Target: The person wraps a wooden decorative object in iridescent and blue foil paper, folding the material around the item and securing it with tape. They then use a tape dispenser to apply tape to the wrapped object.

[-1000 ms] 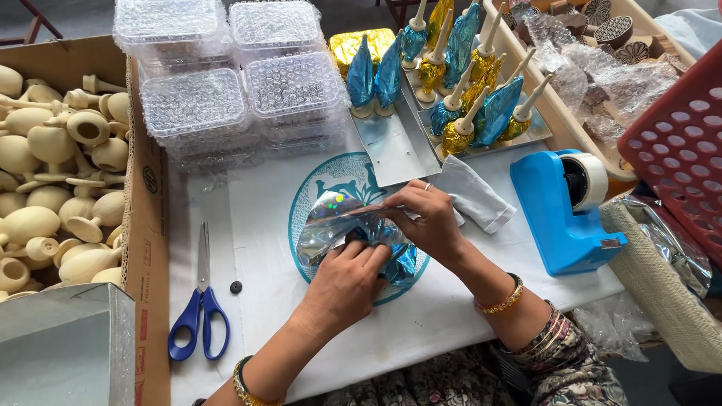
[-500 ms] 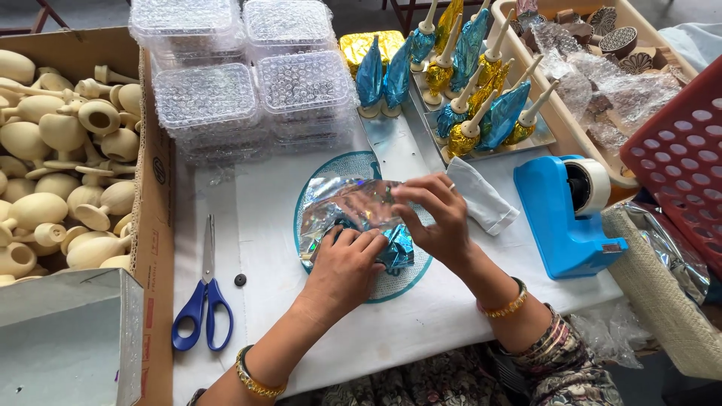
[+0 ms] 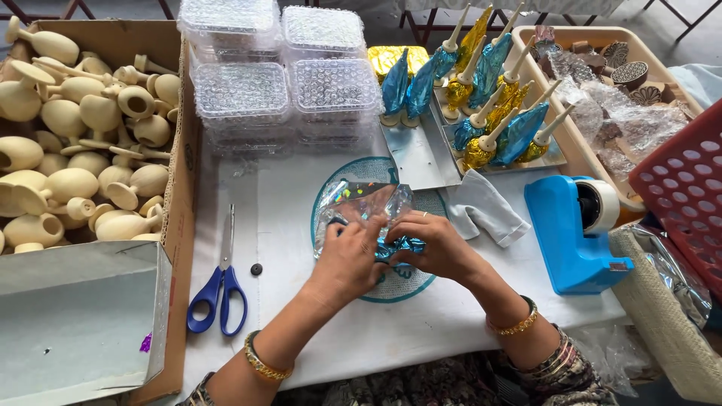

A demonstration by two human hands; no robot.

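Head view: left hand (image 3: 347,259) and right hand (image 3: 436,248) meet at frame centre, both grips pinching crinkled blue foil (image 3: 397,246) between them; shiny wrap (image 3: 365,201) fans toward upper left. Hands equally near. Scissors (image 3: 220,282) lie left on desk (image 3: 286,195).

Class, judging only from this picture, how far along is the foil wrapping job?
Done: about ten foil-wrapped pieces stand on the metal tray. In hand: left hand and right hand fold blue foil around one piece. Left: many bare wooden pieces fill the cardboard box.
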